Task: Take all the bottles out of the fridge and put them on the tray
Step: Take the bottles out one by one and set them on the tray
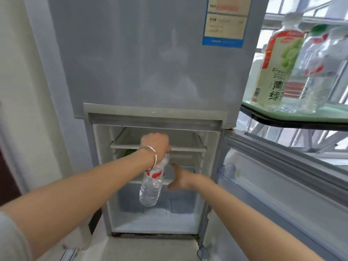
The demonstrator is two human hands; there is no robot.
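My left hand point(156, 143), with a silver bangle on the wrist, grips the top of a clear water bottle point(151, 187) with a red-and-white label. The bottle hangs down in front of the open lower fridge compartment point(156, 221). My right hand point(178, 178) is open, fingers apart, just right of the bottle and inside the compartment. Something green point(129, 152) shows behind my left forearm on the middle shelf. On the pale green tray point(293, 114) at upper right stand a green tea bottle point(276, 66) and a clear water bottle point(316, 72).
The lower fridge door point(278, 189) hangs open to the right, with a clear door bin point(227, 171). The upper fridge door point(150, 53) is closed and carries a blue-edged sticker point(226, 21). A white wall point(22, 91) runs along the left. The tray rests on a dark table edge point(282, 122).
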